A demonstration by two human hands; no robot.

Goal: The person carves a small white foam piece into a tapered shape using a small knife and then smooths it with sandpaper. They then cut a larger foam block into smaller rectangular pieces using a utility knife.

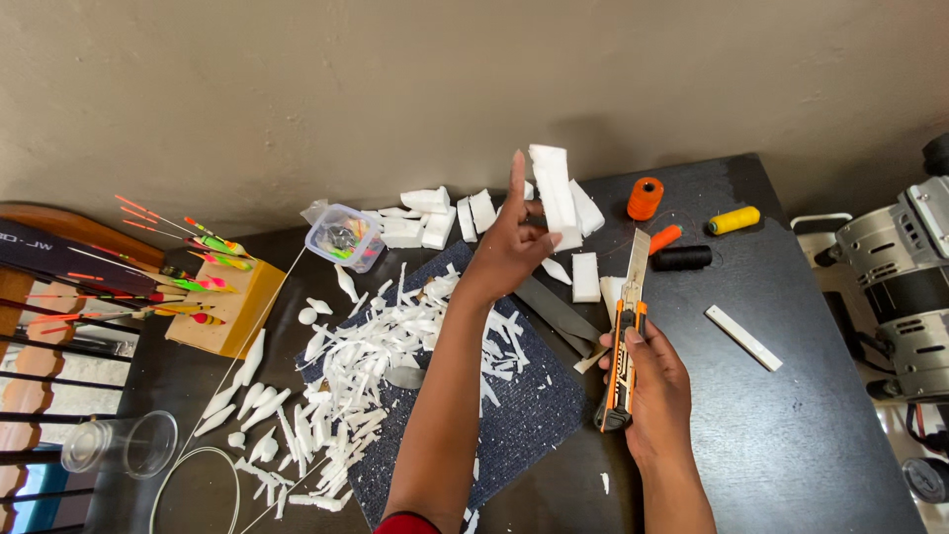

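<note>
Head view: left hand pinches a white foam block at its fingertips; right hand grips a utility knife, blade extended toward those fingers. A slip could probably nick them.

Machine (right edge) cut off

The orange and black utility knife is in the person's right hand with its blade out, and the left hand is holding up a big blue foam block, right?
Not quite. The foam block in the left hand is white, not blue, as the head view shows. The rest holds: the right hand grips the orange and black utility knife with its blade extended.
</note>
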